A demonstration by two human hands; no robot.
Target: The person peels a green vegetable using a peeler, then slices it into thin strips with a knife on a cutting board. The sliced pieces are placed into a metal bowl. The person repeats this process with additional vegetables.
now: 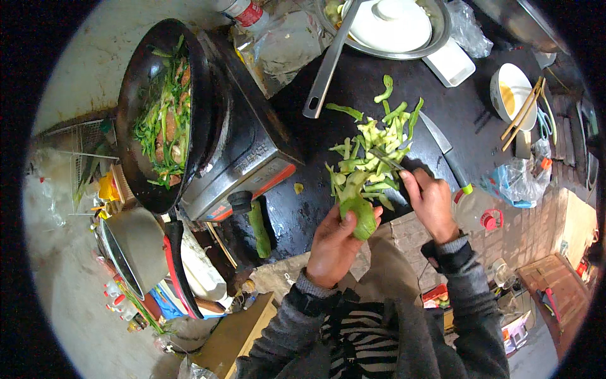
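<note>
My left hand [335, 244] grips a partly peeled green vegetable [360, 215] near the front edge of a black tabletop [303, 222]. In my right hand [430, 201] is a slim metal tool [387, 158], its handle mostly covered by my fingers; whether it is a knife or a peeler I cannot tell. The tool reaches over a heap of green peelings [374, 142] just beyond the vegetable. To the right of the heap lies a kitchen knife [438, 135] with a dark handle.
A wok of greens and meat [163, 123] sits on a portable stove [241, 170] at left. A cucumber-like vegetable [259, 230] lies below the stove. At the back stands a metal bowl [407, 54] with a white lid [397, 28]; at right, a white bowl [513, 90] carries chopsticks [523, 113].
</note>
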